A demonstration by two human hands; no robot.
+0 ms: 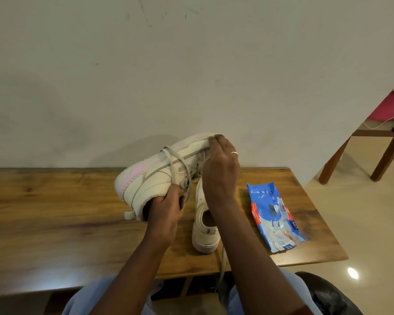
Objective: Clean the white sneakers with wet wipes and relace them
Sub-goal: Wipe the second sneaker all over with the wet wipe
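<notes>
Left hand [164, 208] grips the raised sneaker [150, 178] at its collar, right hand [221, 164] pinches its toe; print on the wipes pack [273, 214] is unreadable.

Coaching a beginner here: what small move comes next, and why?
Probably draw the loose lace free with the right hand: it hangs slack across the raised sneaker that the left hand grips, while the wipes pack lies apart on the table.

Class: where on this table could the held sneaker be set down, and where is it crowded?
Free: the wide table stretch left of the held sneaker; a narrow strip between the resting sneaker and wipes pack. Crowded: around both sneakers.
</notes>
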